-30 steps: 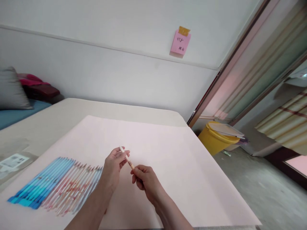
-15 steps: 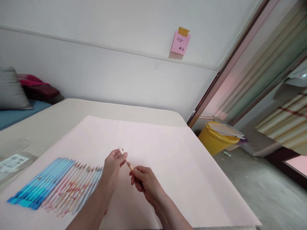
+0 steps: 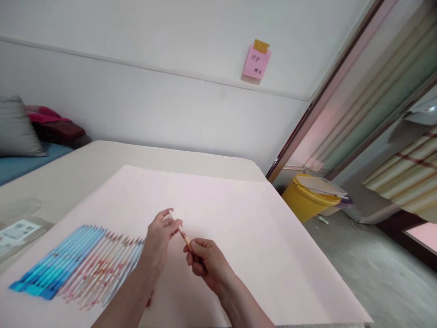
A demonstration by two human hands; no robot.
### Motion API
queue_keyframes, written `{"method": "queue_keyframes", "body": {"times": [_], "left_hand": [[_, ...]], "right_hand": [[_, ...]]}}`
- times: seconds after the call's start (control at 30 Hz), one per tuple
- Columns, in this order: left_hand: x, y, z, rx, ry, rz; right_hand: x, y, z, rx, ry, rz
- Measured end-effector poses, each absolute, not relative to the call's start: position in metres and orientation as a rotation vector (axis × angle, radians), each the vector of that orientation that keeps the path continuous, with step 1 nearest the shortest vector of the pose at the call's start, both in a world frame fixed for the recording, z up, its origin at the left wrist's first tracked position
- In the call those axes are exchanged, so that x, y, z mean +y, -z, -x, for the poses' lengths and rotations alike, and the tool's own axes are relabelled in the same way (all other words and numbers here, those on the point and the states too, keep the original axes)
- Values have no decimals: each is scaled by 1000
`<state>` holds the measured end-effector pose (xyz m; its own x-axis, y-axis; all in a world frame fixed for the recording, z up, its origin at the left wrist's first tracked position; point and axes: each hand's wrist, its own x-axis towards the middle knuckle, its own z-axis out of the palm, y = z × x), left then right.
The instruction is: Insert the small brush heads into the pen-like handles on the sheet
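A slim cream pen (image 3: 184,236) with an orange lower part and small printed marks is held at a slant between both hands above the pink sheet (image 3: 218,196). Its pale upper end is pinched by the thumb and fingers of my left hand (image 3: 162,232). The orange end sits in the closed fingers of my right hand (image 3: 205,259), which covers the pen's lower tip. Left of my left forearm lies a row of pale pens (image 3: 102,269) with printed patterns, partly hidden by the arm. Beside them is a group of blue pens (image 3: 64,259), lined up side by side.
A plastic bag with a white label (image 3: 18,230) lies at the table's left edge. A grey cushion (image 3: 20,130) is at the far left. A pink note (image 3: 256,63) is taped to the wall. The yellow bin (image 3: 303,198) stands on the floor to the right.
My left fingers have shifted slightly around the pen's upper end, with the index finger reaching a little higher. The right hand keeps its grip, almost still. The laid-out pens have not moved.
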<state>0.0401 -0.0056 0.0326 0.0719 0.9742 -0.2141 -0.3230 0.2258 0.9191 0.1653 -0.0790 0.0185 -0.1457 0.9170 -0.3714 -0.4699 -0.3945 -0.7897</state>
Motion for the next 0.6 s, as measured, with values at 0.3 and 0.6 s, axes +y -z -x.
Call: {"method": "queue_keyframes", "body": {"times": [0.3, 0.6], "left_hand": [[-5, -32, -37, 888, -1129, -763], [1, -25, -34, 966, -1247, -691]], "right_hand": [[-77, -13, -173, -312, -2044, 773], [-80, -18, -162, -634, -1637, 1156]]}}
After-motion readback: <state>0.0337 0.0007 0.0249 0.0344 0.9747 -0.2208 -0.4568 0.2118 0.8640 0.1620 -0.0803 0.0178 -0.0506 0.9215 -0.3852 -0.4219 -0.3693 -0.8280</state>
